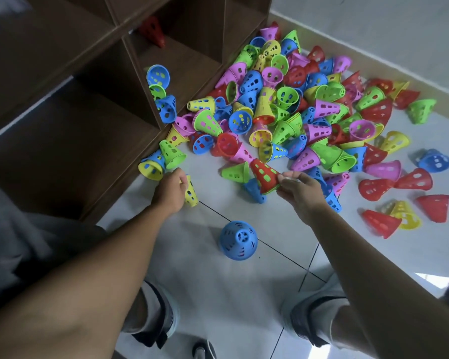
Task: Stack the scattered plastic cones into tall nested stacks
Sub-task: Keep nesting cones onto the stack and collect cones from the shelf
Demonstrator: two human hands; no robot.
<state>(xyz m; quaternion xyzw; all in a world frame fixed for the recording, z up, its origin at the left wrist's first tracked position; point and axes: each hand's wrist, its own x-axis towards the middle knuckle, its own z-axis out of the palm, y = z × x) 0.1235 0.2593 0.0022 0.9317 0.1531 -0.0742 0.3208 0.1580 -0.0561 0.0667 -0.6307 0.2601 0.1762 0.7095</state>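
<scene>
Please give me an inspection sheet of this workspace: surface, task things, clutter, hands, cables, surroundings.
Surface: pale tiled floor with dark grout lines.
Job's things: large mixed pile of cones in red, blue, green, yellow and pink, mostly lying on their sides; one blue cone stands apart, wide end down, near the person.
Clutter: a few cones inside the wooden shelf unit.
Hands: left hand holds a yellow cone; right hand pinches the rim of a red cone.
Cables: nothing seen.
Surroundings: light wall behind the pile; the person's knees at the bottom.
</scene>
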